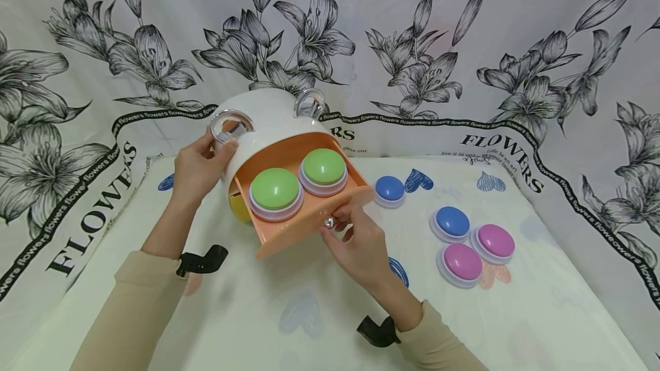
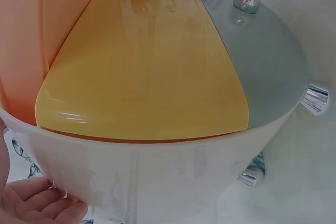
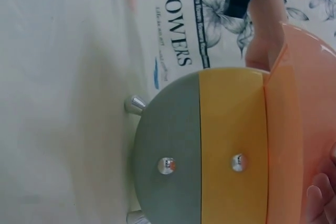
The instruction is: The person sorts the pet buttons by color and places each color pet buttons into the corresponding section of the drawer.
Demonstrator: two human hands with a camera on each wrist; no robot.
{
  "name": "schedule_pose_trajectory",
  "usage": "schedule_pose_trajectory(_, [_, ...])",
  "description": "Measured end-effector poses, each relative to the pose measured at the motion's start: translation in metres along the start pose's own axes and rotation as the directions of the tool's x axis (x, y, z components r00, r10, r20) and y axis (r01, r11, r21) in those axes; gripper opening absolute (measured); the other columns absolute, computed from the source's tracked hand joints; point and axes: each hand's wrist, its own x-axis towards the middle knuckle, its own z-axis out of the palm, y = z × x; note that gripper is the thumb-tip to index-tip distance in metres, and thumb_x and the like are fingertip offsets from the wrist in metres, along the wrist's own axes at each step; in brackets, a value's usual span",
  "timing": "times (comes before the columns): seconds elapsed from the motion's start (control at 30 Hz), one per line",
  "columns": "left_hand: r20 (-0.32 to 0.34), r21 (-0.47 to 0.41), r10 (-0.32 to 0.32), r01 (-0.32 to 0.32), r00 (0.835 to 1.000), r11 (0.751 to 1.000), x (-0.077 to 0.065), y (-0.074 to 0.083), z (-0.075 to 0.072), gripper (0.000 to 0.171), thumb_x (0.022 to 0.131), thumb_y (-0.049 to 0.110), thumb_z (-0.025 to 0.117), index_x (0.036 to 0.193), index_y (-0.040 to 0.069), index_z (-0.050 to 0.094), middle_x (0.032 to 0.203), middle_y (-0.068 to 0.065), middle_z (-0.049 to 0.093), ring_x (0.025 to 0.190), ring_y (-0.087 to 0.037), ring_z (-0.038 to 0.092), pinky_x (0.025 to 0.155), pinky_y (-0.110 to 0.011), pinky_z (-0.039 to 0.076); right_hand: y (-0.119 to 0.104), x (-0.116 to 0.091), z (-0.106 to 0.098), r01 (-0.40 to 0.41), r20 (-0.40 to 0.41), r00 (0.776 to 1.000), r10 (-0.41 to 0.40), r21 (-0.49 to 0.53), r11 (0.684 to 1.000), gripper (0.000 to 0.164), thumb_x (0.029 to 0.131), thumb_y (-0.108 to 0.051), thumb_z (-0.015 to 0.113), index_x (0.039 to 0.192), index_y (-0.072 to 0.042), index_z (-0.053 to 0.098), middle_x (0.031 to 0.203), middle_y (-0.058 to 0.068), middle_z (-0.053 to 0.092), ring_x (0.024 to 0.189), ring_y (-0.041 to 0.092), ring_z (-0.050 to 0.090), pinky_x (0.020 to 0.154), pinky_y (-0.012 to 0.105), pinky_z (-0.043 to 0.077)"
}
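Note:
A rounded white drawer box (image 1: 273, 113) with clear ring-shaped ears stands tilted before me in the head view. My left hand (image 1: 198, 168) grips its left side, thumb by the left ear. The top orange drawer (image 1: 304, 231) is pulled out, and my right hand (image 1: 361, 245) pinches its silver knob (image 1: 329, 223). Two round buttons with white bases lie inside, a nearer green button (image 1: 274, 188) and a farther green button (image 1: 323, 166). Below the orange drawer, the left wrist view shows a yellow drawer (image 2: 142, 77) and a grey-green drawer (image 2: 268, 56), both pushed in.
To the right on the pale printed cloth (image 1: 412, 331) lie a blue button (image 1: 389, 188), another blue button (image 1: 452, 220), a pink button (image 1: 496, 240) and a second pink button (image 1: 462, 261). A flower-printed curtain (image 1: 402, 90) hangs behind the box.

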Motion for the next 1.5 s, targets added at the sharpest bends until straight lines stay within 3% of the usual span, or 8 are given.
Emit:
schedule_pose_trajectory(0.4, [0.003,-0.004,0.001,-0.001,1.000,1.000,0.000,-0.001,-0.001,0.073,0.082,0.060,0.054,0.140,0.017,0.042,0.132,-0.008,0.052,0.101,-0.020,0.053,0.064,-0.008,0.045,-0.003,0.003,0.001,0.007,-0.021,1.000,-0.008,-0.047,0.999,0.029,0.073,-0.012,0.075,0.089,-0.005,0.052,0.075,0.002,0.059,0.066,0.010,0.054,0.051,0.014,0.044])
schedule_pose_trajectory(0.67, [-0.014,0.017,0.027,-0.027,1.000,1.000,0.001,-0.002,0.000,0.067,0.083,0.058,0.052,0.136,0.018,0.047,0.100,-0.010,0.055,0.084,-0.018,0.050,0.056,-0.011,0.044,-0.005,0.007,0.003,0.000,-0.029,1.000,-0.002,-0.070,0.998,0.028,0.074,-0.013,0.074,0.088,-0.006,0.051,0.073,0.001,0.057,0.066,0.010,0.052,0.051,0.015,0.043])
schedule_pose_trajectory(0.93, [0.006,-0.003,0.002,-0.002,1.000,1.000,0.002,-0.001,0.000,0.072,0.082,0.060,0.054,0.139,0.018,0.042,0.129,-0.010,0.053,0.100,-0.020,0.054,0.062,-0.009,0.045,-0.005,0.017,0.008,-0.022,-0.033,0.999,0.019,-0.073,0.997,0.027,0.074,-0.013,0.073,0.087,-0.007,0.050,0.072,0.000,0.056,0.064,0.009,0.051,0.051,0.015,0.042])
schedule_pose_trajectory(1.27, [-0.010,0.020,0.031,-0.031,0.999,0.999,0.002,-0.002,0.001,0.068,0.083,0.058,0.053,0.137,0.017,0.046,0.103,-0.010,0.055,0.086,-0.020,0.050,0.055,-0.011,0.043,-0.004,0.031,0.015,-0.038,-0.032,0.999,0.036,-0.089,0.995,0.028,0.075,-0.015,0.073,0.088,-0.007,0.050,0.072,0.000,0.057,0.064,0.010,0.052,0.053,0.018,0.042])
schedule_pose_trajectory(1.5, [0.004,0.006,0.013,-0.013,1.000,1.000,0.000,-0.001,-0.001,0.070,0.083,0.058,0.054,0.139,0.018,0.043,0.120,-0.011,0.056,0.092,-0.020,0.052,0.057,-0.009,0.044,-0.006,0.040,0.021,-0.059,-0.034,0.998,0.056,-0.088,0.994,0.028,0.074,-0.015,0.073,0.087,-0.007,0.050,0.072,0.001,0.057,0.063,0.009,0.053,0.054,0.018,0.043])
